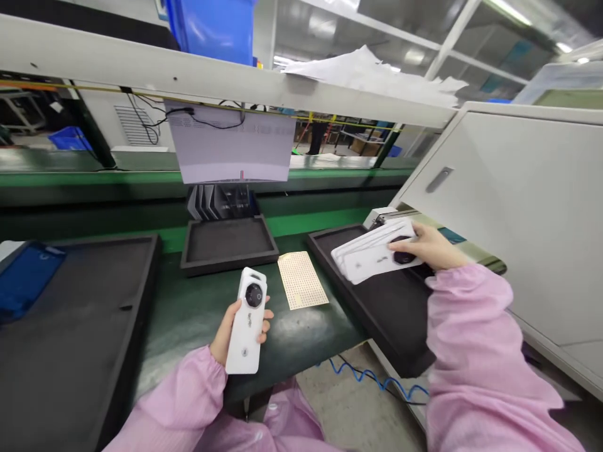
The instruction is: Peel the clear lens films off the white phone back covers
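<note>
My left hand (pixel 226 326) is closed round a white phone back cover (pixel 243 345) with a round black camera area near its upper end. A second edge shows at its top right; I cannot tell whether more than one is stacked there. It is held upright above the green bench, its printed face towards me. My right hand (pixel 431 245) grips a fanned stack of white phone back covers (pixel 370 260) by the camera end, thumb on top. That stack is over the black foam tray (pixel 391 307) at the right; whether it touches the tray is unclear.
A sheet of small stickers (pixel 303 280) lies on the green bench (pixel 188 320). A black tray (pixel 229 242) stands at the back, with a larger tray (pixel 66 345) left, bearing blue film-like pieces (pixel 31 276). A grey-white machine (pixel 527 207) borders the right side. A shelf (pixel 264 81) spans overhead.
</note>
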### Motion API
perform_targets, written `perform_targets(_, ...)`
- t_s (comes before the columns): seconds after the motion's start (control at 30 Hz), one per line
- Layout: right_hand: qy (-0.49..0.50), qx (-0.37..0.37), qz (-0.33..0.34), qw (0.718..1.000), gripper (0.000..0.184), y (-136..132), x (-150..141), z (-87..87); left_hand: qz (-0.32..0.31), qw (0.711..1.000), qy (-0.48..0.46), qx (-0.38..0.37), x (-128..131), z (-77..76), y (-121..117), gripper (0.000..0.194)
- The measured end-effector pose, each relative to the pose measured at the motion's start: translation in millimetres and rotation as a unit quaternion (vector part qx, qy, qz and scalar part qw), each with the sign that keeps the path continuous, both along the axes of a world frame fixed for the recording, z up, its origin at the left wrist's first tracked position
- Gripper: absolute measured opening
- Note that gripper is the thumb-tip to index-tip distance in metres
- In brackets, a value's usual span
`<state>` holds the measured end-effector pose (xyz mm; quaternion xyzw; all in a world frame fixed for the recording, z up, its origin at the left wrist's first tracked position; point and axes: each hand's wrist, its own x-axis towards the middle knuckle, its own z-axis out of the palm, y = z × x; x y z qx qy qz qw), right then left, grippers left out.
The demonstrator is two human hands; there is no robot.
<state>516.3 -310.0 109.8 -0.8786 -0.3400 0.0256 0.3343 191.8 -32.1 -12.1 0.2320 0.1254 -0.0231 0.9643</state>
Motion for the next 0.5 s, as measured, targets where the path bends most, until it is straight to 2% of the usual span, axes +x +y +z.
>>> perform_targets(0.07,0.04,0.009,0.091,0.995,0.045,40.8,-40.0,-5.0,-0.011,1.0,0.001,0.001,-1.0,-2.1,-1.5,0.049)
perform_targets(0.13,0.083,-0.005,0.198,0.977,0.05,91.7,-84.8,-20.1,-0.032,0.999,0.007,0.004,-2.9,-3.6,-3.1,0.046)
perform_targets(0.2,0.135,-0.021,0.375,0.917,0.045,141.3,-124.9,-37.9,-0.052,0.999,0.01,0.012,-6.1,-4.2,-3.9,0.047)
perform_targets(0.23,0.14,-0.02,0.424,0.895,0.044,162.4,-140.7,-45.3,-0.059,0.998,0.002,0.019,-8.0,-4.1,-3.7,0.052)
perform_targets(0.3,0.125,-0.019,0.469,0.874,0.044,193.4,-162.5,-54.7,-0.063,0.997,-0.024,0.035,-12.6,-2.9,-1.9,0.068)
perform_targets(0.37,0.101,-0.016,0.484,0.869,0.044,209.8,-173.0,-56.6,-0.054,0.995,-0.062,0.064,-17.3,-0.8,1.1,0.082)
perform_targets(0.43,0.05,0.005,0.489,0.871,0.044,215.4,-177.1,-53.6,-0.053,0.988,-0.082,0.117,-21.0,1.4,3.7,0.081)
perform_targets(0.5,-0.016,0.053,0.483,0.874,0.049,213.2,-178.2,-49.5,-0.045,0.977,-0.073,0.194,-22.8,2.8,4.7,0.069)
